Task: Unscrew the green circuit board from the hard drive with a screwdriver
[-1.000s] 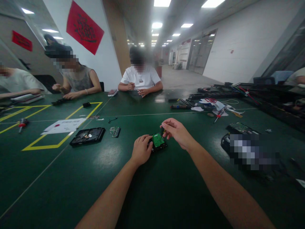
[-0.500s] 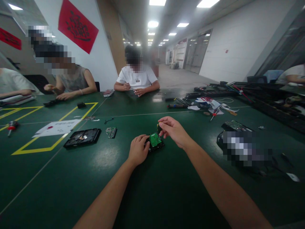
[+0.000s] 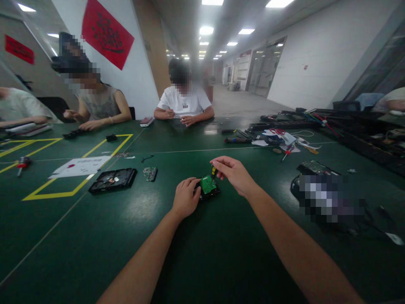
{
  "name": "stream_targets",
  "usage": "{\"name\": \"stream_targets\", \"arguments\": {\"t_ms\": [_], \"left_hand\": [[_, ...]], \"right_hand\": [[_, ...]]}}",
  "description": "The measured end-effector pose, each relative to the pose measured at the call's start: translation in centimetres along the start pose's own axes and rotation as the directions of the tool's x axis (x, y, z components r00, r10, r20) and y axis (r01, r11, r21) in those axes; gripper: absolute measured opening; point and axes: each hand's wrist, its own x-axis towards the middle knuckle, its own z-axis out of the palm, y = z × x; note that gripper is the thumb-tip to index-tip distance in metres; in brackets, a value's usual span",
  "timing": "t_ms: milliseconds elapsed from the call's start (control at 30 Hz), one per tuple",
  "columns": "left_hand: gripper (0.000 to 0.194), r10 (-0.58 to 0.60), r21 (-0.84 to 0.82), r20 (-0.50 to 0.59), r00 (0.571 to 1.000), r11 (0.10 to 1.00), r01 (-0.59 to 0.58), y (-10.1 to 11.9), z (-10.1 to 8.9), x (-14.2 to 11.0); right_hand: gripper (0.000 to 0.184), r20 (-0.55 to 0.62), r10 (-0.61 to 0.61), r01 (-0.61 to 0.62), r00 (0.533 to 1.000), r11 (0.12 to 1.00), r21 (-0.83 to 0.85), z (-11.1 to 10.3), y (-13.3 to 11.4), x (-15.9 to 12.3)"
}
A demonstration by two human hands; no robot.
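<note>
A hard drive [image 3: 209, 190] with a green circuit board on its upper face lies on the table in front of me. My left hand [image 3: 186, 195] grips its left side, thumb and fingers on the edge. Above the board, my right hand [image 3: 230, 172] pinches a small yellow-and-black screwdriver [image 3: 214, 172]. The screwdriver stands nearly upright, its tip down at the board; whether it sits in a screw is too small to tell. To the left lie a loose circuit board [image 3: 149, 174] and a black drive casing [image 3: 113, 180].
A paper sheet [image 3: 79, 166] lies within yellow tape at left, beyond it a red-handled screwdriver [image 3: 23, 164]. Another screwdriver [image 3: 287, 153], cables and papers lie at far right. A dark blurred object [image 3: 322, 198] is near my right forearm. Co-workers sit across the green table [image 3: 202, 261].
The view has shifted slightly, so everything sits a little further right. My right fingers have shifted on the screwdriver, and more of its yellow handle shows. My left hand stays on the drive.
</note>
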Motion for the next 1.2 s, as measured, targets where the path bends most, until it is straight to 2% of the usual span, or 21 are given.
{"name": "stream_targets", "arguments": {"t_ms": [167,467,633,800,1200], "left_hand": [[0.035,0.000,0.005,0.000,1.000,1.000,0.000,0.20,-0.08,-0.02],[0.035,-0.005,0.004,0.005,1.000,1.000,0.005,0.21,-0.19,0.03],[0.035,-0.011,0.001,0.002,1.000,1.000,0.011,0.27,-0.21,0.04],[0.035,-0.014,-0.005,0.005,1.000,1.000,0.014,0.36,-0.26,0.00],[0.035,-0.021,-0.012,0.005,1.000,1.000,0.021,0.34,-0.17,0.03]], "right_hand": [[0.025,0.003,0.005,-0.005,1.000,1.000,-0.008,0.16,-0.34,-0.27],[0.020,-0.019,0.058,-0.055,0.998,0.990,0.129,0.22,-0.12,-0.08],[0.027,-0.055,0.055,-0.050,0.997,0.995,0.085,-0.05,0.38,0.22],[0.033,-0.039,0.018,-0.017,0.999,1.000,0.019,-0.03,0.32,0.08],[0.026,-0.010,0.080,-0.079,0.997,0.992,0.101,0.06,0.03,0.06]]}}
